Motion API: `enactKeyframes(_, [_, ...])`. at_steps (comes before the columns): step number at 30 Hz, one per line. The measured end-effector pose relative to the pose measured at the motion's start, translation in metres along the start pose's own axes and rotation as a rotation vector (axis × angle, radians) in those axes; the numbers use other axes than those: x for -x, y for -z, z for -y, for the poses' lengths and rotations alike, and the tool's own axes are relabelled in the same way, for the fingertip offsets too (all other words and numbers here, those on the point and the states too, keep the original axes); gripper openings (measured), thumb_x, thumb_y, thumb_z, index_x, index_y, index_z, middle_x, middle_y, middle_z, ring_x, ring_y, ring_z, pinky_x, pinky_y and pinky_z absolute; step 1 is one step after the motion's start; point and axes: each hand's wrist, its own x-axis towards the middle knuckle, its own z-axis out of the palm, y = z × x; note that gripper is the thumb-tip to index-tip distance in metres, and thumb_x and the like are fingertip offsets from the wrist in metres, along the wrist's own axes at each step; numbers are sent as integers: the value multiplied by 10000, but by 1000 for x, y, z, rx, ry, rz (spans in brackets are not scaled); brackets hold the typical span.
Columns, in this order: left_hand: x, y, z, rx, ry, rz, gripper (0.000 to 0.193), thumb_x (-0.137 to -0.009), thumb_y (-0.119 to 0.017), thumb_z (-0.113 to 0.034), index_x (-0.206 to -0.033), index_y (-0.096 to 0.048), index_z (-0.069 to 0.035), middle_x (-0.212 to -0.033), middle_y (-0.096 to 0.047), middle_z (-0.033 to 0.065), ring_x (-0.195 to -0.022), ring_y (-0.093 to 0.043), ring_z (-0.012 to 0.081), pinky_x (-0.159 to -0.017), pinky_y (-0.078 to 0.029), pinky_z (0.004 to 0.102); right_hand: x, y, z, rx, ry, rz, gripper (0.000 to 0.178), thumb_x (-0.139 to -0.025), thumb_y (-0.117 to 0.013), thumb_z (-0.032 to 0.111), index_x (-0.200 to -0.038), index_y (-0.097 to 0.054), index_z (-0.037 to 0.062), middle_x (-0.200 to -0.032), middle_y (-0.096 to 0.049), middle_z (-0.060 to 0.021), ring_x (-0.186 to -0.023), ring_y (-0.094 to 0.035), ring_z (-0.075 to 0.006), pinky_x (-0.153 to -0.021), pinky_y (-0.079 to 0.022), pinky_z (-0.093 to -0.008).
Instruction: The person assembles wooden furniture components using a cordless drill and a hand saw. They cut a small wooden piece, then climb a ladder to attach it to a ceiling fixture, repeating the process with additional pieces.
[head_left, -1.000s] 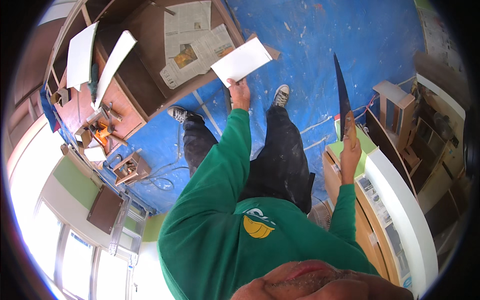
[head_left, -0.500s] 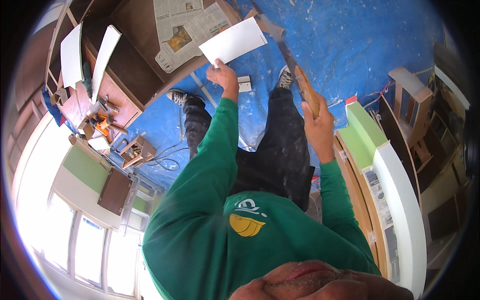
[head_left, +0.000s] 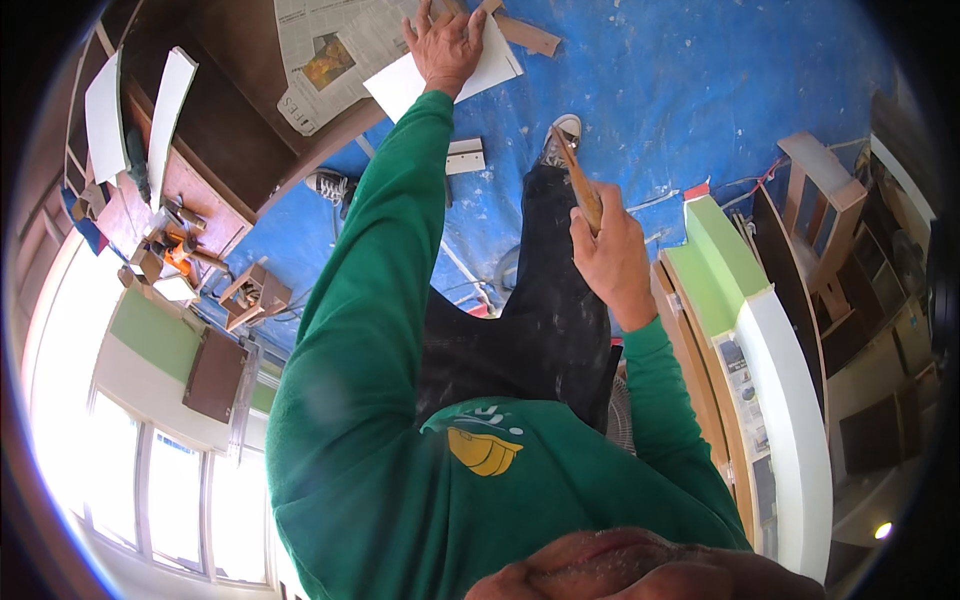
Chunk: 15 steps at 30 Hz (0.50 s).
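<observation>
Shifted atop the white rectangular board (head_left: 396, 86), left hand (head_left: 445, 50) with fingers spread open, board overlapping brown wooden cabinet (head_left: 325, 148) edge, right hand (head_left: 613, 252) wrapped round tan wooden saw handle (head_left: 583, 192).

Panel (head_left: 490, 62) beneath left hand (head_left: 445, 50)

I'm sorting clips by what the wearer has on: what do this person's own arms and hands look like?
The left sleeve and right sleeve are long and green, with soft creases, and end near the wrists. No print or stripe shows on them. The left hand and right hand wear no gloves, and no watch shows.
</observation>
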Motion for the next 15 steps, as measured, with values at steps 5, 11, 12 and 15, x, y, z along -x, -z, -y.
enactKeyframes(5, [-4,10,-2,0,3,-15,454,-1052,-500,-561,-1080,-829,-249,-1095,-771,9,-1447,-445,332,-1204,-224,631,-12,16,24,-19,-174,80,372,-1022,-660,282,-1272,-522,43,-899,-701,-306,-844,-682,-531,-670,-535,-564])
enactKeyframes(11, [-5,-3,1,21,3,-150,391,-982,-634,-535,-939,-840,-206,-1106,-784,13,-1405,-493,318,-1167,-303,634,31,31,43,63,-143,-27,401,-1033,-655,280,-1349,-575,45,-1016,-730,-272,-930,-712,-491,-757,-570,-516])
enactKeyframes(12, [-7,1,-3,41,25,-70,417,-1001,-602,-549,-957,-840,-209,-1117,-782,3,-1417,-481,315,-1182,-281,640,43,37,39,44,-144,-18,395,-1033,-657,272,-1348,-579,47,-1042,-728,-268,-953,-713,-479,-772,-572,-505])
enactKeyframes(15, [-6,3,-1,60,49,-60,451,-1020,-568,-562,-973,-839,-204,-1130,-779,9,-1442,-457,307,-1189,-263,646,67,50,28,33,-139,-2,379,-1031,-662,251,-1344,-591,49,-1108,-721,-259,-1015,-713,-448,-814,-573,-480])
